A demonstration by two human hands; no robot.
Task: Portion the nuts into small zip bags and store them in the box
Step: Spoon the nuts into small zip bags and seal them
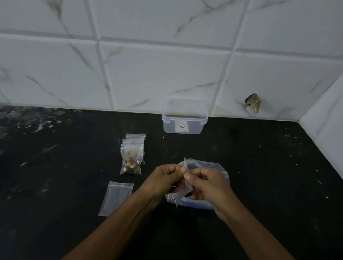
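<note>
Both the left hand point(163, 178) and right hand point(205, 184) pinch a small clear zip bag point(185, 185) by its mouth above the larger blue-edged bag point(215, 169), with bare black countertop point(276, 180) to the right, filled nut bags point(131, 159) left, the open clear box point(184, 120) against the wall.

You have a small clear zip bag point(184, 185) pinched at its top edge between your left hand point(163, 178) and right hand point(207, 184); it hangs upright, edge-on to you, over a larger clear bag with a blue strip point(207, 205) lying on the dark counter. To your left, a filled zip bag of mixed nuts point(131, 161) lies overlapping two more small bags behind it. An empty zip bag point(117, 198) lies flat nearer you. The clear plastic box point(184, 118), lidless, stands against the tiled wall.
</note>
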